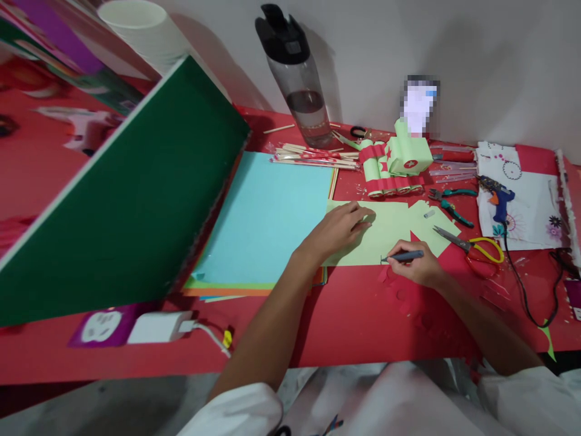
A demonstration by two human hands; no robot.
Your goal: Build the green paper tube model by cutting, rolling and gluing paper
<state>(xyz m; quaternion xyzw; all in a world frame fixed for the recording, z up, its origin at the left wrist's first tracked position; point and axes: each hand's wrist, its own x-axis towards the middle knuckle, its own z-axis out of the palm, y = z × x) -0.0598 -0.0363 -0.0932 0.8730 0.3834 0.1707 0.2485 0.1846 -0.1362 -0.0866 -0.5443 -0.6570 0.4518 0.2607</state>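
Pale green paper (385,212) lies on the red tabletop, overlapping the right side of a stack topped by light blue paper (276,206). Spread flat over the green paper's left part, my left hand (342,224) has its fingers stretched out and holds nothing. My right hand (420,264) grips a dark grey pen (408,256), its tip at the paper's lower edge, where a short dark mark shows. Red paper scraps (402,297) lie under and beside the right hand. Just beyond it are yellow-handled scissors (467,243) with open blades.
A green board (122,200) leans at the left. Behind the papers stand a water bottle (299,85), wrapped sticks (313,155) and a green paper model (399,160). Green-handled pliers (454,203) and a blue glue gun (500,200) with a cord lie at the right.
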